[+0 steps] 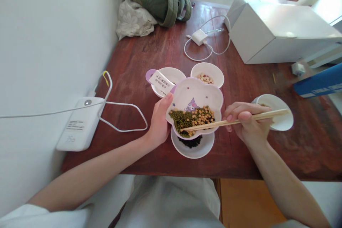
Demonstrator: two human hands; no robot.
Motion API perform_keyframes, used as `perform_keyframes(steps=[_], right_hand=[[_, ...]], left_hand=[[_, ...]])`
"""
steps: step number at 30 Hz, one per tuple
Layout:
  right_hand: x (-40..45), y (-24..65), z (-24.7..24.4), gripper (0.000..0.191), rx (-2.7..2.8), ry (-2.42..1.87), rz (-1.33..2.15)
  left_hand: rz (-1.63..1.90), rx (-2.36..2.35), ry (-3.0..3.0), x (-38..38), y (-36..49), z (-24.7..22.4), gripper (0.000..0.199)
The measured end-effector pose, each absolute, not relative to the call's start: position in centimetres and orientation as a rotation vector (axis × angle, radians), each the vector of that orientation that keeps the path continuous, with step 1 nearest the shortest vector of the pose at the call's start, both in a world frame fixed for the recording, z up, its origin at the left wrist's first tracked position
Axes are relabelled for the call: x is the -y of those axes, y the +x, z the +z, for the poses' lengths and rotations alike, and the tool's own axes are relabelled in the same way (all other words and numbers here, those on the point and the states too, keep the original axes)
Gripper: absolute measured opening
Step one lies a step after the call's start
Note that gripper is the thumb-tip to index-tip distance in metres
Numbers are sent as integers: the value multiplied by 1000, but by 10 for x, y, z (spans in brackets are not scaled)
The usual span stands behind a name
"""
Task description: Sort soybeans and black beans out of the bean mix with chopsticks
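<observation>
Clearly much sorting remains: the left hand (159, 123) grips the tilted flower bowl (196, 96), heaped with mixed beans (192, 117); the right hand (247, 121) pinches chopsticks (235, 121) into them, while side bowls (207, 74) seem nearly bare.

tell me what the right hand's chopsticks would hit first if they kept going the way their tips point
Probably the mixed beans in the cartoon bowl. The right hand holds the chopsticks with their tips already over that pile, pointing left. Beyond lies the bowl's near-left wall, gripped by the left hand. Height above the beans is unclear.
</observation>
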State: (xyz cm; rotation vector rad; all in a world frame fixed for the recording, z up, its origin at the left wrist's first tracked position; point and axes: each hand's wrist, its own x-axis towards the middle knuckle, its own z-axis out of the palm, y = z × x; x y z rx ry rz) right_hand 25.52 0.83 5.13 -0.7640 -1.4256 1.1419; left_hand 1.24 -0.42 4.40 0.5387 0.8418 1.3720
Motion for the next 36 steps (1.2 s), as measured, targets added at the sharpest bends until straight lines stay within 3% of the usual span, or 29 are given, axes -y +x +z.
perform_keyframes(steps=[36], right_hand=[[-13,243,57,40,1255,-828,1297]], left_hand=[[1362,-826,529,4,12,44,44]])
